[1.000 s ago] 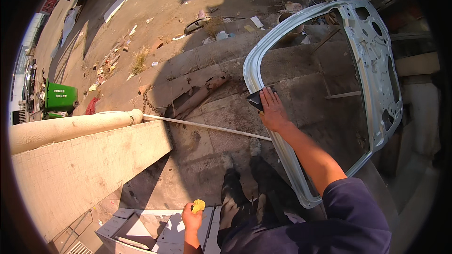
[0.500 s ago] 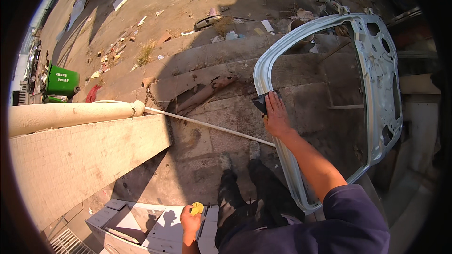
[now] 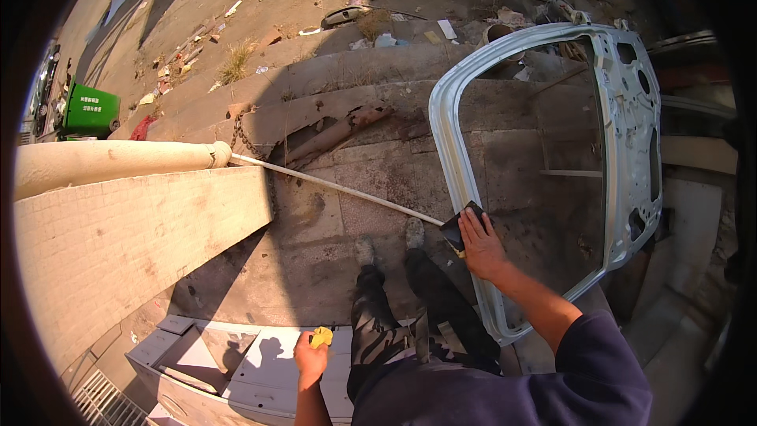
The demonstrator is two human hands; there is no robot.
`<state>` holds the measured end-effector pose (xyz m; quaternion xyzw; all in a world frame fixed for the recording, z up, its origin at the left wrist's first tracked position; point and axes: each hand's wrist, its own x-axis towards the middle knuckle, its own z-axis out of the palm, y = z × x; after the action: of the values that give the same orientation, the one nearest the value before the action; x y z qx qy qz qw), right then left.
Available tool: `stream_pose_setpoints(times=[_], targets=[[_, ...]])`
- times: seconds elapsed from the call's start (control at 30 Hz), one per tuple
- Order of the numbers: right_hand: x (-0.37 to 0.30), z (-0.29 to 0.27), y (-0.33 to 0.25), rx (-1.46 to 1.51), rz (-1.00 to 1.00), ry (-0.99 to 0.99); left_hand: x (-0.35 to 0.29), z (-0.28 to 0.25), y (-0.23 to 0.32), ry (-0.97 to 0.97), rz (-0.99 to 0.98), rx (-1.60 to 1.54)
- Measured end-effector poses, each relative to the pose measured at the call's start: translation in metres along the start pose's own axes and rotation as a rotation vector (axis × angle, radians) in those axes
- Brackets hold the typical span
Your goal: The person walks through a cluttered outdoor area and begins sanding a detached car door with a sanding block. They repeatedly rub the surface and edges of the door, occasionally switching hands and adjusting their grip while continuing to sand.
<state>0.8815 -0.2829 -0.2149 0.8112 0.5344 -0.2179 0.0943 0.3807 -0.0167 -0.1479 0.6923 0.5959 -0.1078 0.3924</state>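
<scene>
A pale grey-white car door shell (image 3: 457, 146) stands upright on my right, with its bare window frame toward me. My right hand (image 3: 485, 248) lies along the frame's near upright, fingers extended over a piece of black sandpaper (image 3: 452, 234) pressed onto the metal. A bit of yellow shows at the sandpaper's lower edge; what lies under the palm is hidden. Low and to the left, away from the door, my left hand (image 3: 310, 359) is closed around a crumpled yellow cloth (image 3: 321, 337).
A white pole (image 3: 339, 188) slants from a cream post (image 3: 118, 164) toward the door. Beside the post is a pale slab (image 3: 142, 229). A white cabinet (image 3: 268, 371) lies below my left hand. Farther off are a green bin (image 3: 91, 110), rusty pipe (image 3: 339, 138) and scattered litter.
My right hand and the sandpaper have slid down the door frame toward me. My left hand still holds the yellow cloth. The whole view has shifted slightly.
</scene>
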Motion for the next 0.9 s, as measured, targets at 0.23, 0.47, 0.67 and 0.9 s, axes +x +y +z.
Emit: stream_pose_setpoints(times=[0.23,0.47,0.67,0.9], targets=[[0.05,0.01,-0.004,-0.016,0.082,0.167,0.015,-0.007,-0.018,0.0,0.007,0.014],[0.171,-0.068,0.028,-0.101,0.201,0.099,0.025,-0.034,-0.003,-0.04,0.033,0.071],[-0.003,0.03,-0.039,-0.028,0.182,0.166,0.047,-0.041,-0.038,-0.158,0.119,0.042],[-0.16,0.087,-0.12,0.153,0.413,0.111,0.092,-0.078,0.003,-0.238,0.211,0.343]])
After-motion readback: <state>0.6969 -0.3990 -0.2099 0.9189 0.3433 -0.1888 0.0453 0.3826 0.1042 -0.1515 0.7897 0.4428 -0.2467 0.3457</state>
